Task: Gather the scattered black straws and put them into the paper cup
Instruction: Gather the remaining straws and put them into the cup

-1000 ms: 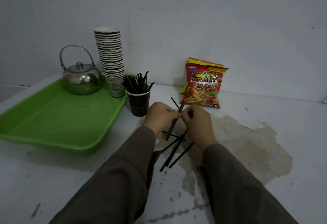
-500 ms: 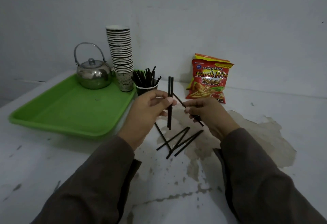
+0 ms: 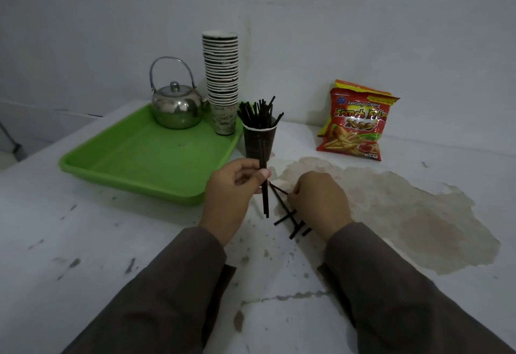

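Observation:
A dark paper cup point(image 3: 258, 144) stands beside the tray's right edge, with several black straws point(image 3: 258, 112) sticking out of it. My left hand point(image 3: 233, 194) pinches a small upright bundle of black straws point(image 3: 264, 202) just in front of the cup. My right hand point(image 3: 318, 202) is down on the table, its fingertips pinching one end of a loose straw point(image 3: 277, 189). A few more loose straws point(image 3: 290, 218) lie crossed under and beside that hand, partly hidden by it.
A green tray point(image 3: 134, 163) on the left holds a steel kettle point(image 3: 177, 106) and a tall stack of paper cups point(image 3: 222, 82). A red snack bag point(image 3: 356, 124) leans on the wall at the right. A brown stain point(image 3: 405, 214) marks the white tabletop.
My right hand has dropped from mid-air to the table and now touches a loose straw. My left hand still holds its upright bundle, slightly lower. The camera view has shifted.

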### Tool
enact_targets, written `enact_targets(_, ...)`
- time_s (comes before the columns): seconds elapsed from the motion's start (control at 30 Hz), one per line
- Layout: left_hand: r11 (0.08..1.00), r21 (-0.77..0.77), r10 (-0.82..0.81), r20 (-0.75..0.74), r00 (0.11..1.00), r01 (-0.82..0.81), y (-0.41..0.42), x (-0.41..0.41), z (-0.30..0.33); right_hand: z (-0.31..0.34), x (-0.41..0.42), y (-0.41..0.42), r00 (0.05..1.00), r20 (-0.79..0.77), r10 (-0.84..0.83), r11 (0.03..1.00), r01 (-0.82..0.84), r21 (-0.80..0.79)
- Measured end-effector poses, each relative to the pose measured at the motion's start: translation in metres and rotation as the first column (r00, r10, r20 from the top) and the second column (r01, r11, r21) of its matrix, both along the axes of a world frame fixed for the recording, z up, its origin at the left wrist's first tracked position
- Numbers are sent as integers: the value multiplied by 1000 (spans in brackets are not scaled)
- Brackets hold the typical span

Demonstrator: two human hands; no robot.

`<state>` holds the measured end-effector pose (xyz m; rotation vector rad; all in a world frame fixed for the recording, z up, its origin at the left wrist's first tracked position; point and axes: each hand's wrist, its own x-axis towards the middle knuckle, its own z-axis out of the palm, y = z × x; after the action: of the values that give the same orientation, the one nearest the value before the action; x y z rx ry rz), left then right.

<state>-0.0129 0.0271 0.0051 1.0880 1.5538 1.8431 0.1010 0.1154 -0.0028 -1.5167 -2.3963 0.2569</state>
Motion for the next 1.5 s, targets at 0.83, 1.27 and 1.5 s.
enact_targets(0.83, 973, 39, -227, 320, 920, 227, 3, 3, -7, 40, 46, 16, 595, -775, -213, 792, -360, -493)
enact_targets(1.27, 989, 150, -9, 18, 1000, 6, 3, -5, 3, 33, 30, 12, 607, -790, -90, 806, -422, -416)
enact_targets(1.5, 922, 367, 188, -153, 970, -121, 32, -37, 55, 79, -18, 28, 483, -863, 148, 913, -403, -69)
